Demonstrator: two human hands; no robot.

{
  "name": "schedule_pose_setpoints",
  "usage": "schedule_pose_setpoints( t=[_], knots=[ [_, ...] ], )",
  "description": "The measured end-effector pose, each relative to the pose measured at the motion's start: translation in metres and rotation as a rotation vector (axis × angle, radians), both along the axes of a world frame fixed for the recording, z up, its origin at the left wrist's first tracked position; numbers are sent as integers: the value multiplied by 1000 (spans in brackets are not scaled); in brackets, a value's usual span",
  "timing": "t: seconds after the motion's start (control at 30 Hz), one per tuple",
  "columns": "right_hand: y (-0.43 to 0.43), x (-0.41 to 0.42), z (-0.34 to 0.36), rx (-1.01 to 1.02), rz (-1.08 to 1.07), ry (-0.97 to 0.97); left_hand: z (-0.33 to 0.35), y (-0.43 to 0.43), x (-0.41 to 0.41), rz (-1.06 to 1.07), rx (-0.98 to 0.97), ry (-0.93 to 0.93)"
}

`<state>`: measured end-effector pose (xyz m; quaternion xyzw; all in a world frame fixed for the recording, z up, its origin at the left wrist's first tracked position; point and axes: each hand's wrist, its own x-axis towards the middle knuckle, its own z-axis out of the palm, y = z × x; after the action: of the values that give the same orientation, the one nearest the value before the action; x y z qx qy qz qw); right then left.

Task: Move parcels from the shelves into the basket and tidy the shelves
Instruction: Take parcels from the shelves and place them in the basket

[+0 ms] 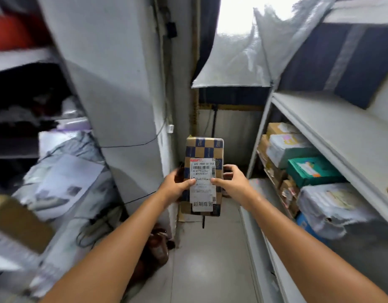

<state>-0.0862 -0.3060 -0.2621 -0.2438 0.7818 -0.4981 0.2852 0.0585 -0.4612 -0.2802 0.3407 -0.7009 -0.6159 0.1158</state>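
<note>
I hold a cardboard parcel with blue checkered tape and a white shipping label upright in front of me, over the aisle floor. My left hand grips its left edge, thumb on the label. My right hand grips its right edge, thumb also on the label. The white shelves on the right carry several parcels: brown boxes, a green box and grey plastic bags. No basket is in view.
A white pillar stands left of the aisle. More grey bagged parcels and a brown box pile up on the left shelving. A dark blue box sits on the upper right shelf. Cables and brown bottles lie at the pillar's foot.
</note>
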Motion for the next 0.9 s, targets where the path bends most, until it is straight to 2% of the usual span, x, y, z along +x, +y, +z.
schedule_pose_setpoints(
  t=[0.3, 0.77, 0.9],
  knots=[
    [-34, 91, 0, 66, 343, -8, -6, 26, 135, 373, -56, -52],
    [-62, 296, -32, 72, 742, -14, -39, 74, 359, 790, 141, 9],
    [-63, 354, -48, 86, 848, -32, -52, 98, 413, 900, 132, 19]
  ],
)
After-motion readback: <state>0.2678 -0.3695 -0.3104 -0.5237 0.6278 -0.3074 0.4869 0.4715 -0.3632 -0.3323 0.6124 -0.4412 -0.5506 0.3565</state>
